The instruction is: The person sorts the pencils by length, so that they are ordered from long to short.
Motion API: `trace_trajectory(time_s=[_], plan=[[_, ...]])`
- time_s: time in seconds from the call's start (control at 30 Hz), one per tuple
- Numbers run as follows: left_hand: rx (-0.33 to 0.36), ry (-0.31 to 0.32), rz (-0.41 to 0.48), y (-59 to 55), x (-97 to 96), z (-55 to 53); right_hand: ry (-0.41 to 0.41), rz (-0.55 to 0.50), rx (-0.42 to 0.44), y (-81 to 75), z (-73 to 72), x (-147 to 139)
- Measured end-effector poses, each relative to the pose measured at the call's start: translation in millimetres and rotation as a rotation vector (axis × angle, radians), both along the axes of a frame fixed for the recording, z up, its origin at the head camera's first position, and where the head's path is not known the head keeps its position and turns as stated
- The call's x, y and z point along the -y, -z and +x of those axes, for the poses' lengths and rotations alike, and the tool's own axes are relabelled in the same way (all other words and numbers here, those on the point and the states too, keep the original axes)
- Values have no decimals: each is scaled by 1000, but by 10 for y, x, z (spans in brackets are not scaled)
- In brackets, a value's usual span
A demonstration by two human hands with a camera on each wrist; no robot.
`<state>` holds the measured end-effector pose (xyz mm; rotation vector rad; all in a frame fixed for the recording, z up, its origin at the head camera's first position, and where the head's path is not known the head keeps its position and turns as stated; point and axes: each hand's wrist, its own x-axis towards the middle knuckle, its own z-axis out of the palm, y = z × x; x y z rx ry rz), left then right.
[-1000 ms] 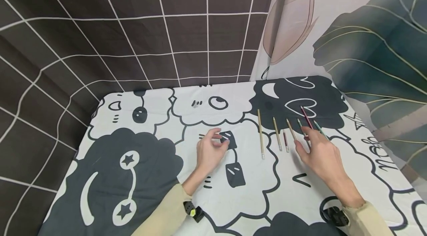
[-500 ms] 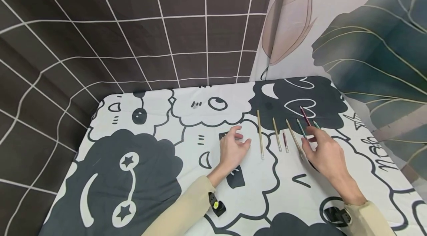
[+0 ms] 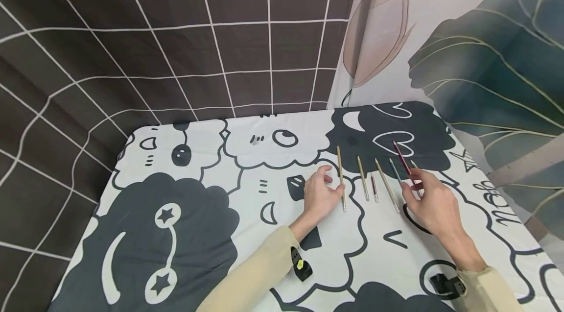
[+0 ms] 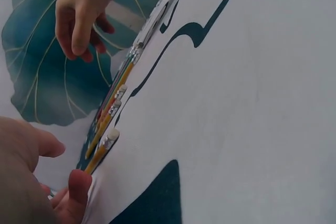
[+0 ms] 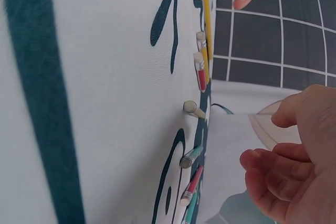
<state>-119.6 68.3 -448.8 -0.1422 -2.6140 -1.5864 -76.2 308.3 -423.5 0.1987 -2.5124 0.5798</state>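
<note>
Several pencils with eraser ends lie in a loose row on the patterned cloth in the head view. My left hand (image 3: 320,197) is at the leftmost yellow pencil (image 3: 339,167), thumb and fingers spread apart beside it. To its right lie another yellow pencil (image 3: 363,177), a short red pencil (image 3: 374,188) and a slanted yellow pencil (image 3: 387,184). My right hand (image 3: 434,206) hovers over the right end of the row, near a green pencil (image 3: 394,169) and a long red pencil (image 3: 401,156). Its fingers are loosely curled around nothing in the right wrist view (image 5: 294,166).
A white cloth (image 3: 304,273) with dark cartoon drawings covers the surface. Behind it hangs a dark curtain with white grid lines (image 3: 246,47). A leaf-patterned curtain (image 3: 498,72) borders the right side.
My left hand has moved right, up to the leftmost yellow pencil. My right hand has shifted slightly right, uncovering the lower end of the slanted yellow pencil.
</note>
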Motion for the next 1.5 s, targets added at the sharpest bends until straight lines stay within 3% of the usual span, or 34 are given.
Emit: trace_trajectory(time_s=[0.23, 0.5, 0.73, 1.0, 1.5], plan=[[3, -8, -11, 43, -40, -16, -4, -1, -8, -9, 7, -6], [6, -25, -153, 52, -118, -27, 11, -5, 16, -9, 4, -52], [19, -59, -212, 69, -178, -11, 8, -31, 26, -1, -50, -137], [13, -100, -272, 81, -254, 13, 73, -70, 120, 23, -125, -206], [-30, -130, -354, 124, -319, 3, 118, -77, 182, 96, -213, -292]])
